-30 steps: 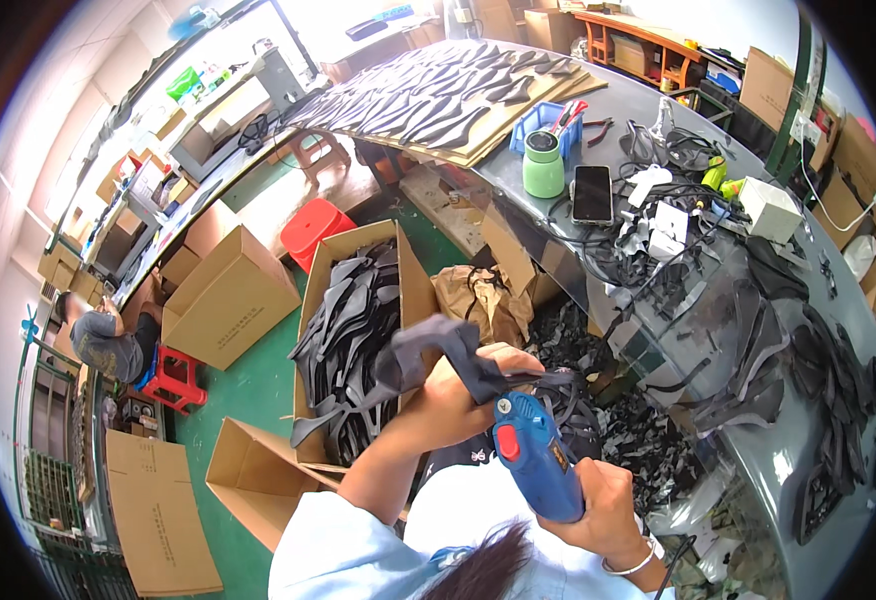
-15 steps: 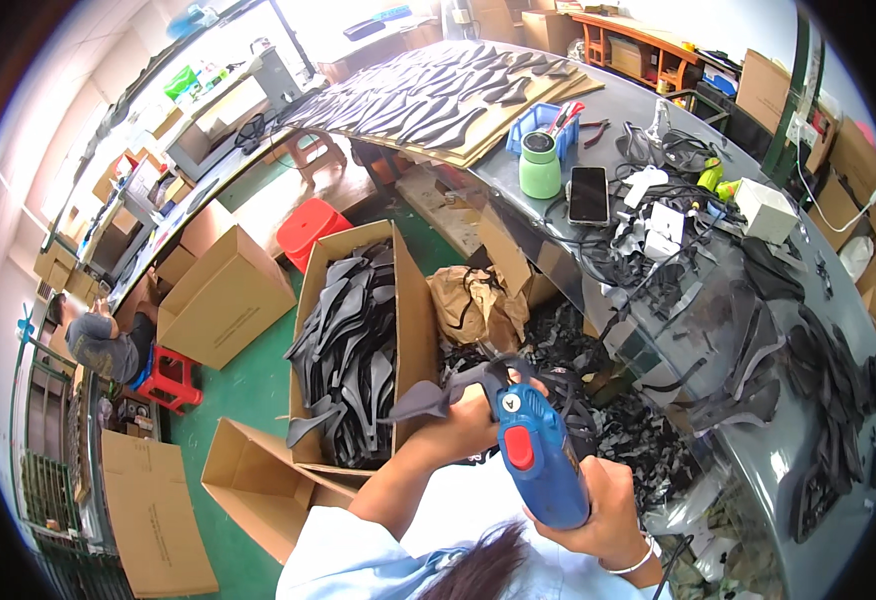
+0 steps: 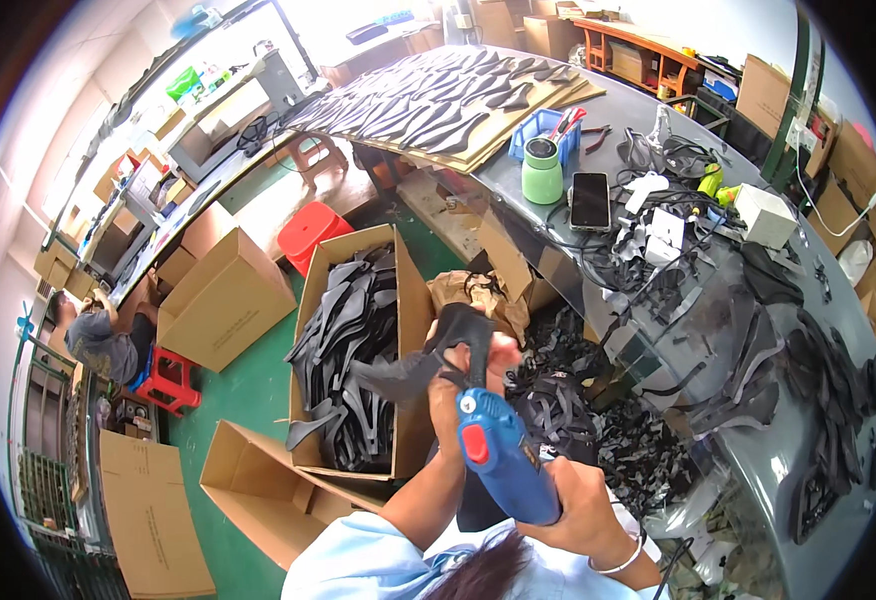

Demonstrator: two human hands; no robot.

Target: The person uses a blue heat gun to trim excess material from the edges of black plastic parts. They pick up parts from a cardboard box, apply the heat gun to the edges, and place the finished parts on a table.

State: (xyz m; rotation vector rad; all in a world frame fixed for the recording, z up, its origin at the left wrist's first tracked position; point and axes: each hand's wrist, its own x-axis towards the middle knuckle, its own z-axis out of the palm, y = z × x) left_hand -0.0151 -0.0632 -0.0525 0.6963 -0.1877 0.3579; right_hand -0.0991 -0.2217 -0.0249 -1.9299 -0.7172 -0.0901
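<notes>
My right hand (image 3: 586, 505) is wrapped round the rear of a blue hand-held power tool (image 3: 506, 462) with a red button. The tool's front end points up and away, against a curved dark grey foam piece (image 3: 403, 374). My left hand (image 3: 446, 398) grips that piece just beyond the tool, with its fingers partly hidden behind the foam. One wide lobe of the piece hangs left over a cardboard box (image 3: 410, 290) full of similar dark foam pieces (image 3: 350, 340). The tool's working tip cannot be made out.
Dark scraps (image 3: 623, 455) are heaped below the grey table (image 3: 518, 210). On the table lie a green bottle (image 3: 542, 175), a phone (image 3: 590, 200), cables and foam pieces. Boards covered with foam shapes (image 3: 438, 100) are at the back. A person (image 3: 103, 335) sits far left, near cardboard boxes (image 3: 228, 300).
My left hand has moved up and away with the foam piece, which has turned so its upper end shows. The blue tool has shifted slightly left.
</notes>
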